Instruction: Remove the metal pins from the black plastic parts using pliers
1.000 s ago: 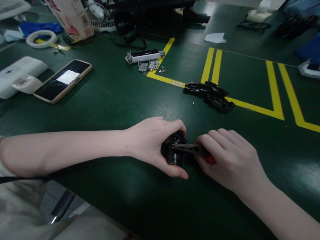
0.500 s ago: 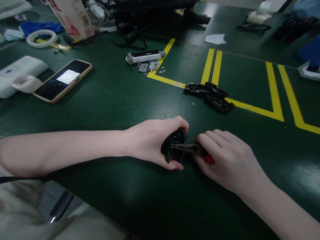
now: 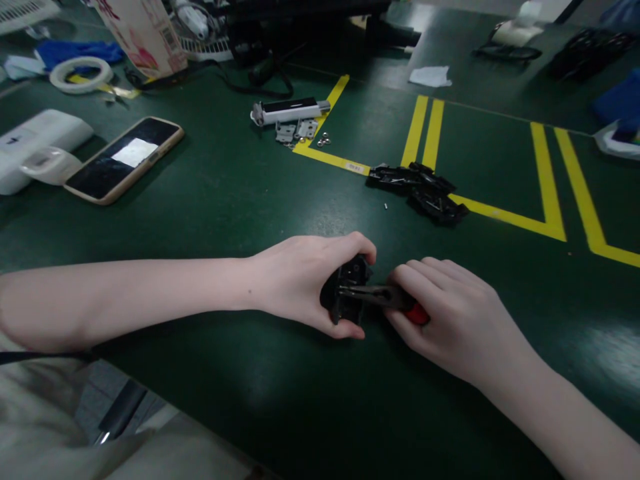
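A: Scene, big to small?

B: Dark green bench mat [image 3: 210, 200] with yellow tape lines [image 3: 547, 177]. White plastic device [image 3: 30, 143] at far left, a smartphone with a tan case [image 3: 123, 160] beside it, and a white tape roll [image 3: 75, 72] behind. Up centre there is a silver and black bar-shaped assembly [image 3: 290, 110] with small metal brackets [image 3: 295, 130] and loose nuts [image 3: 324, 140] just beside it. A pile of black plastic parts [image 3: 420, 190] sits on the yellow line, and one tiny screw [image 3: 386, 206] lies near it.

A: Progress?

B: Mid-job, I'd judge. One small black plastic housing [image 3: 345, 300] is in hand, on the mat near the front edge, centre. The pile behind looks unworked or set aside; can't tell which. Can't see whether anything has come loose from the housing yet.

A: Hands?

B: Left hand [image 3: 300, 280] is wrapped round the housing, with the index finger over the top and the thumb underneath, clamped firm. Right hand [image 3: 450, 313] is curled tight on the red-handled pliers [image 3: 390, 299]. Their dark metal nose reaches into the housing's open face. Whether the pliers' tips are gripping something inside is too dark to tell.

A: Gap between hands?

B: Close together, nearly touching at the fingertips.
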`<state>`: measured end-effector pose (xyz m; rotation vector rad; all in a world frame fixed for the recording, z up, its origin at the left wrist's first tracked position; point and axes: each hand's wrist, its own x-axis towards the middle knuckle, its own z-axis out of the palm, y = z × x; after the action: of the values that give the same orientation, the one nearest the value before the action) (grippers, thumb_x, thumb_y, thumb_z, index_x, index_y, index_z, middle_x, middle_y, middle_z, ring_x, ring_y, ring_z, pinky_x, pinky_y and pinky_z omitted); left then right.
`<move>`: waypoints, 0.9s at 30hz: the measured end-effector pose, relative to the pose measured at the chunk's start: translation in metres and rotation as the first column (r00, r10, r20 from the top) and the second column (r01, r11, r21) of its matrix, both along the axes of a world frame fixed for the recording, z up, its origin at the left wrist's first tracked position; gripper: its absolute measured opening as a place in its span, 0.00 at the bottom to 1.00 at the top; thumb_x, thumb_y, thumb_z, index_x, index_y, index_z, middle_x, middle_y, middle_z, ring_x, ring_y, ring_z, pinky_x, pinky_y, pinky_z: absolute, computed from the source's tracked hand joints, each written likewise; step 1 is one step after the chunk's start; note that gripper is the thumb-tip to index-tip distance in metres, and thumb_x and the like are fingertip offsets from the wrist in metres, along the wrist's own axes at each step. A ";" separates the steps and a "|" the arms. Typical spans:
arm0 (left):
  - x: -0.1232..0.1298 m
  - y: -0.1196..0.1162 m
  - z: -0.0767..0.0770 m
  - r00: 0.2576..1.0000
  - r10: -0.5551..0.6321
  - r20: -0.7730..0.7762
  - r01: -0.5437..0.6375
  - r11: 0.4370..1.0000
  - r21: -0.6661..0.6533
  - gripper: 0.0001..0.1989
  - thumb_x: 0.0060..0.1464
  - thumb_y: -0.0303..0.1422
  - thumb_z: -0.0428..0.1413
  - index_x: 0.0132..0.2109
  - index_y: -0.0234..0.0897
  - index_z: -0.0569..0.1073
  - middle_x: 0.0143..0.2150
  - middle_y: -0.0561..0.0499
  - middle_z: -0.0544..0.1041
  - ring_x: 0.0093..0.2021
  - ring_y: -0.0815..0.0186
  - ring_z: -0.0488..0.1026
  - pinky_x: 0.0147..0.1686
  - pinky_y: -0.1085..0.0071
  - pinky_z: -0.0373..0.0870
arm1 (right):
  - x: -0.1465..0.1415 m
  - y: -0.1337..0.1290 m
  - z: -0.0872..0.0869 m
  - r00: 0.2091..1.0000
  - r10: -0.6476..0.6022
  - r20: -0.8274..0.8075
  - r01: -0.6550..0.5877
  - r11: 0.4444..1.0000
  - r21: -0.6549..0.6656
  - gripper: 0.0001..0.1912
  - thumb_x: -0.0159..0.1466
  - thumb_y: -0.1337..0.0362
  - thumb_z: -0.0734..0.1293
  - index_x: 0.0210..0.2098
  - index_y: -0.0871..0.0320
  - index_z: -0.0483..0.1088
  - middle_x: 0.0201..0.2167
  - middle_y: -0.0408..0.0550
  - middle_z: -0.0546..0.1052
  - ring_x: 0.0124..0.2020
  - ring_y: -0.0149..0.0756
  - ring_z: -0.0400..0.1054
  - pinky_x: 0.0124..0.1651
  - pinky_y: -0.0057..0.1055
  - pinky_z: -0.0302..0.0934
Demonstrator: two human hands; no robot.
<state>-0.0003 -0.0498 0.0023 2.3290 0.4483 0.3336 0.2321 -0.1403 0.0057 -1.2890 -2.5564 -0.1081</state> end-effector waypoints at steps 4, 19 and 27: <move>0.001 0.000 0.000 0.999 -0.025 -0.029 0.027 0.999 0.043 0.35 0.50 0.53 0.66 0.55 0.37 0.65 0.46 0.44 0.80 0.40 0.56 0.79 0.36 0.65 0.71 | 0.001 -0.003 -0.005 0.999 -0.026 -0.027 0.027 0.999 0.032 0.01 0.66 0.67 0.63 0.36 0.56 0.64 0.29 0.47 0.73 0.27 0.37 0.63 0.31 0.33 0.57; -0.001 -0.001 0.001 1.000 0.002 0.008 -0.003 0.994 0.105 0.36 0.49 0.56 0.67 0.53 0.35 0.68 0.42 0.47 0.80 0.34 0.61 0.76 0.35 0.67 0.68 | 0.003 -0.001 -0.005 1.000 -0.004 -0.021 0.006 0.995 0.103 0.03 0.67 0.66 0.64 0.37 0.59 0.68 0.28 0.48 0.73 0.28 0.38 0.65 0.30 0.34 0.58; -0.001 -0.001 0.000 0.999 0.010 0.045 -0.016 0.992 0.124 0.36 0.47 0.59 0.66 0.51 0.36 0.69 0.39 0.49 0.80 0.32 0.63 0.75 0.36 0.67 0.68 | 0.005 -0.002 -0.003 1.000 -0.005 -0.027 0.008 0.997 0.082 0.02 0.68 0.66 0.63 0.37 0.57 0.66 0.28 0.46 0.73 0.27 0.36 0.65 0.30 0.34 0.58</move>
<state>-0.0009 -0.0508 0.0018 2.4350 0.4320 0.4299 0.2374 -0.1419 0.0022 -1.2599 -2.4977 -0.1939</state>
